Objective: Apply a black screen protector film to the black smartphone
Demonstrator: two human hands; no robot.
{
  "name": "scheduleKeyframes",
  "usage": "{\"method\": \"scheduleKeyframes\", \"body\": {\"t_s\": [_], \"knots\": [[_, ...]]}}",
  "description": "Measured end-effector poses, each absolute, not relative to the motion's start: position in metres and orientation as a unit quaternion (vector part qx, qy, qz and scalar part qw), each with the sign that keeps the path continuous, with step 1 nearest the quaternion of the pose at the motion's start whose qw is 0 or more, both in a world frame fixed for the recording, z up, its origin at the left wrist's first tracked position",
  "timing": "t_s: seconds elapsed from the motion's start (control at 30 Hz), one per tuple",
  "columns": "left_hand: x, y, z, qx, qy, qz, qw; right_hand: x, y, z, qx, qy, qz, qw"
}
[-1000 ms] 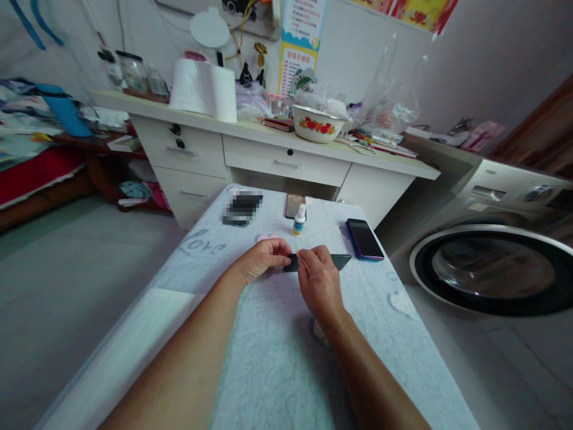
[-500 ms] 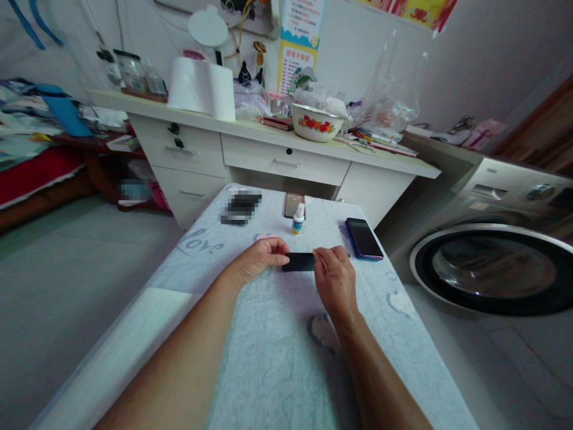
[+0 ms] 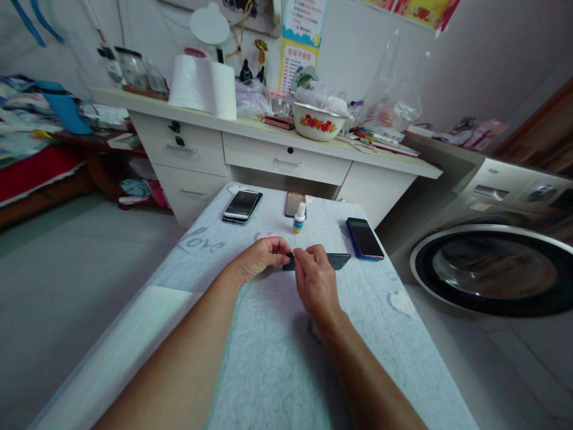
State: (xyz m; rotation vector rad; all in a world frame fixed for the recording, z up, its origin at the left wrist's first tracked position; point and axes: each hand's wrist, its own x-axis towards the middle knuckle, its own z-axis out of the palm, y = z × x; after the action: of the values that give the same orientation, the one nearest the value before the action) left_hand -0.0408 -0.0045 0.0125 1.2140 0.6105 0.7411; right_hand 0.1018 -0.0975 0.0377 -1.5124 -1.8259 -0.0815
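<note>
Crossing the dark phone (image 3: pixel 339 261), right hand (image 3: pixel 316 279) hides part.

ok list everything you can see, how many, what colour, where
held phone: 1, dark, at the hands
left phones: stack, 2 or more, white-framed on top, table's far left
middle phone: 1, brownish, behind the bottle
right phones: apparently 2 stacked, dark and blue-purple, table's right
bottle: 1, white with blue and yellow, mid-table
table: 1, pale blue cover, in front
desk: 1, white, cluttered, beyond table
bowl: 1, white with red flowers, on desk
washing machine: 1, silver, right
flask: 1, blue, far left
left hand: 1, bare, phone's left end
right hand: 1, bare, over the phone
</note>
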Motion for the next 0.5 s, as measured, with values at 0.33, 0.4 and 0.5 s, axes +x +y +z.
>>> {"method": "scheduleKeyframes", "body": {"t_s": [0.33, 0.4, 0.5], "knots": [[-0.0404, -0.0039, 0.0109, 0.543, 0.260, 0.335, 0.725, 0.0952, -0.0962, 0.0323, -0.573, -0.747, -0.044, 0.335], [-0.0404, -0.0039, 0.0106, 0.544, 0.262, 0.334, 0.724, 0.0967, -0.0965, 0.0325, -0.573, -0.745, -0.044, 0.339], [-0.0406, -0.0039, 0.0106, 0.548, 0.267, 0.333, 0.719, 0.1014, -0.0975, 0.0350, -0.580, -0.732, -0.041, 0.355]]}}
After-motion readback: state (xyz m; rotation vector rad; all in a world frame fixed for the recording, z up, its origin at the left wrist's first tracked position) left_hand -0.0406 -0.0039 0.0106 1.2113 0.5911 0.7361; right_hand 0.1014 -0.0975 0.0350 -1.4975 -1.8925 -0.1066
